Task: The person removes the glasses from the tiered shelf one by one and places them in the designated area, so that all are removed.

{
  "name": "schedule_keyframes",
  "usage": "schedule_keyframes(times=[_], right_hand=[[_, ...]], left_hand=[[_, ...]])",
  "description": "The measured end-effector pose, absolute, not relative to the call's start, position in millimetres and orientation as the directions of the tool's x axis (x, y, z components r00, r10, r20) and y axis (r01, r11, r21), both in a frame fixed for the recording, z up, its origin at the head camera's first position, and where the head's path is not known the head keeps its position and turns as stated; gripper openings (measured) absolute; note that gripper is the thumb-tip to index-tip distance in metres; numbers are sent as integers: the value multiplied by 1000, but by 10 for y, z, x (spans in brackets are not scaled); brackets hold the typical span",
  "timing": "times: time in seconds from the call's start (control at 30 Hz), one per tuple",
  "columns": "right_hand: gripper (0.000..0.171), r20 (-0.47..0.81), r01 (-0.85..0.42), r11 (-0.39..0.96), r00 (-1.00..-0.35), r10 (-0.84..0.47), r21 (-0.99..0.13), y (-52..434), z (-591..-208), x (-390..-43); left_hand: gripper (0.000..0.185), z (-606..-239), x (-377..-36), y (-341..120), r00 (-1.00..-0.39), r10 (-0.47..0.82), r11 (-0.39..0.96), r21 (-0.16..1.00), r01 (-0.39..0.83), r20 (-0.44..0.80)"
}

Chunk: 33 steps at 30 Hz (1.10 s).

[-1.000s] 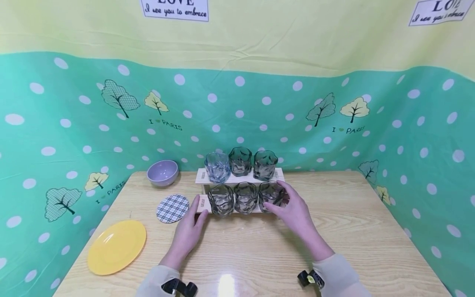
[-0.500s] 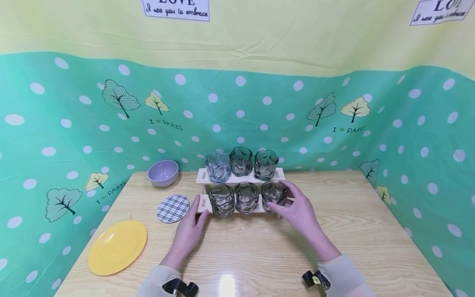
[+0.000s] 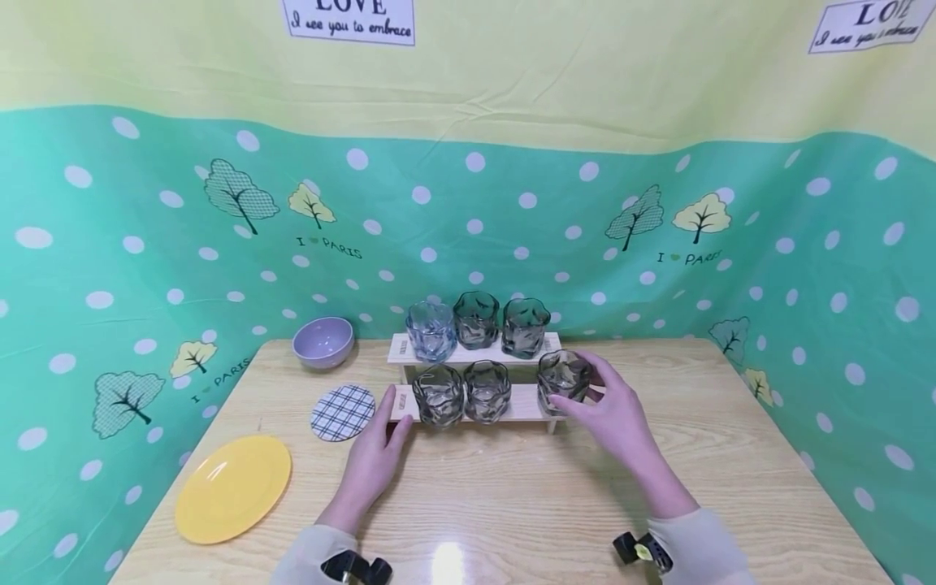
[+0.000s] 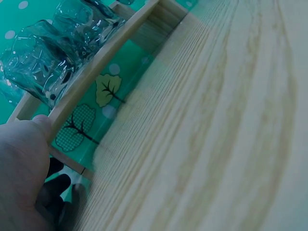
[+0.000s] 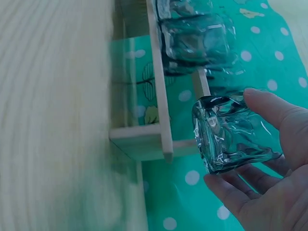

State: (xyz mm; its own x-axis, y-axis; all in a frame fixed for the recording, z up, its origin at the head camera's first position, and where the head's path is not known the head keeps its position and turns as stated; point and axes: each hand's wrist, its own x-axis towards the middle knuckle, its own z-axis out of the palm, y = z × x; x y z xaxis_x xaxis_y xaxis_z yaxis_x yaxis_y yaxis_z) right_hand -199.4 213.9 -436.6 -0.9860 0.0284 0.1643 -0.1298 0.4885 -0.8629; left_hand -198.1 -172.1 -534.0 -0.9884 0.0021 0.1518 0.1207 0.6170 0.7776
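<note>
In the head view my right hand (image 3: 617,410) grips a grey faceted drinking glass (image 3: 561,382) at the right end of the lower tier of a two-tier wooden rack (image 3: 522,402). The right wrist view shows the glass (image 5: 231,132) held between thumb and fingers, with its base apart from the rack's board. My left hand (image 3: 374,455) holds the rack's lower left end, its thumb on the front edge of the board (image 4: 91,77). Two more grey glasses, a left one (image 3: 439,396) and a middle one (image 3: 487,392), stand on that tier.
On the upper tier stand a blue glass (image 3: 431,331) and two grey ones, one (image 3: 477,321) beside the other (image 3: 524,329). To the left lie a checked coaster (image 3: 344,413) and a yellow plate (image 3: 232,489), with a purple bowl (image 3: 323,342) behind. A dotted cloth (image 3: 468,187) hangs behind the table.
My right hand has moved the grey glass to the right, away from the middle glass, leaving a gap on the lower tier. The left hand stays at the rack's end.
</note>
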Motion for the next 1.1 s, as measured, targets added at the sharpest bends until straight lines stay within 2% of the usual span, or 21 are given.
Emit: schedule_keyframes(times=[0.63, 1.1], right_hand=[[101, 182, -99, 508, -976, 116, -856, 2498, -4270, -2094], [102, 135, -36, 466, -975, 179, -884, 2559, -4451, -2313]], left_hand=[[72, -5347, -1984, -1724, -989, 2, 621, 775, 119, 150], [71, -5338, -1974, -1718, -989, 4, 610, 784, 117, 145]])
